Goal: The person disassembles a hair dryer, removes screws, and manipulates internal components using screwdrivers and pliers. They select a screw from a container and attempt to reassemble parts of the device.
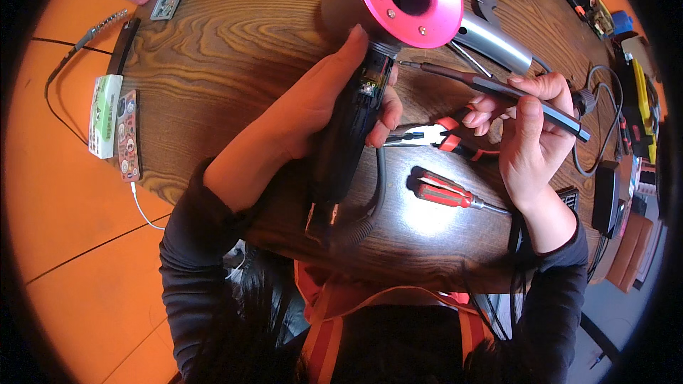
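Pink-ringed dryer (398, 0), handle shell off, gripped in left hand (320, 103) w/ fingers wrapped; right hand (530, 124) fingers pinch slim screwdriver (491, 87), tip nr exposed board — keep driver square, light torque.

One head-worn fisheye looks steeply down, close over the wooden table (235, 35).

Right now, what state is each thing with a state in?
Grey hair dryer with pink ring: handle casing opened, circuit board exposed, gripped by left hand.
Slim dark screwdriver: held in right hand, tip near the handle.
Red-handled pliers: lying on wooden table, jaws closed.
Red-handled screwdriver: lying loose.
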Motion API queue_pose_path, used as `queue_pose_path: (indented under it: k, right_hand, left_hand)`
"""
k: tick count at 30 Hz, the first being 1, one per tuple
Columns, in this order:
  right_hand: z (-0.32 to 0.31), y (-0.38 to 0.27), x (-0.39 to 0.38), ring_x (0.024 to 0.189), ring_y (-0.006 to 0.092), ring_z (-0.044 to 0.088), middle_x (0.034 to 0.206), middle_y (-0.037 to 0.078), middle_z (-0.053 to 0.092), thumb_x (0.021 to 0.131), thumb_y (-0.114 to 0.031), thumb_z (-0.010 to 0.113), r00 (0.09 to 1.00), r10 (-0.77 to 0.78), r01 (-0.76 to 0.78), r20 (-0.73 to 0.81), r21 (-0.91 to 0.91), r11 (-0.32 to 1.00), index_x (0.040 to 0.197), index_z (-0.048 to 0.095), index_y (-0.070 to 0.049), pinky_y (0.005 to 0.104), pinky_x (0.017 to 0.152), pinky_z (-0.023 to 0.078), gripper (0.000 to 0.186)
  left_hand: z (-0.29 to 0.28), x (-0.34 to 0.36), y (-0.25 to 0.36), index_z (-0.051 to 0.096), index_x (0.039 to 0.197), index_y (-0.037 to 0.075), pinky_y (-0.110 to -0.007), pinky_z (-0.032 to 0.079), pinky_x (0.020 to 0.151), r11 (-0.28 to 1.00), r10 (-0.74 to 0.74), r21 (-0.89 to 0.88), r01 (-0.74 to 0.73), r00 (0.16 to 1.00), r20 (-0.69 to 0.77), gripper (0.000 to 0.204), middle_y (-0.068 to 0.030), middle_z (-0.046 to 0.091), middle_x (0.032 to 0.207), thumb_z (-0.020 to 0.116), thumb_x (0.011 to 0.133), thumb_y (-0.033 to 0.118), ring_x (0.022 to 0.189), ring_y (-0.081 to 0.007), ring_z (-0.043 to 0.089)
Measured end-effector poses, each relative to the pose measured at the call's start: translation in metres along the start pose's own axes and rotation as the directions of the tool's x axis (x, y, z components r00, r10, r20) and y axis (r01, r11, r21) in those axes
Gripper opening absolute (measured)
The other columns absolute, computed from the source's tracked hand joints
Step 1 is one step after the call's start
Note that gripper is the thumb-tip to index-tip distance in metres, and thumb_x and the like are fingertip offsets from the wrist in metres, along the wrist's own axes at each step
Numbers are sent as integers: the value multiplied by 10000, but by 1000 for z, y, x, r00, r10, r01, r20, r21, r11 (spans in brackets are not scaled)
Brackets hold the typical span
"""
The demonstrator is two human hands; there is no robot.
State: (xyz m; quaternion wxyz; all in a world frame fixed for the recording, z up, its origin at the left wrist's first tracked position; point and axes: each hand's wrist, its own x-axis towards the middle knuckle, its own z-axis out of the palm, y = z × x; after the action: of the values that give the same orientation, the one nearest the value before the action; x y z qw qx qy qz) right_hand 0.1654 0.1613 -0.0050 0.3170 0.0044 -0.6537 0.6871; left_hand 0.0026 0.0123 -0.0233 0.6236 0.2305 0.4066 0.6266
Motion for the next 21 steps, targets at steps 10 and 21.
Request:
queue_pose_path:
  k: [10,21]
  right_hand:
    - [2,1,0,648,180,608,788,187,589,872,-55,462,1000,-1,1,-7,-15,1000,937,403,26,251,555,502,119]
    - [2,0,-1,659,171,612,788,180,586,851,-25,489,1000,12,-12,7,-58,998,917,418,40,233,546,508,116]
  left_hand:
    - [1,-1,-1,432,890,75,-258,427,452,1000,6,-8,-7,1000,-21,567,-110,554,631,325,808,626,473,-159,526]
    - [4,-2,-1,436,878,56,-256,434,463,1000,-4,14,4,1000,-29,566,-112,557,640,316,824,606,482,-156,530]
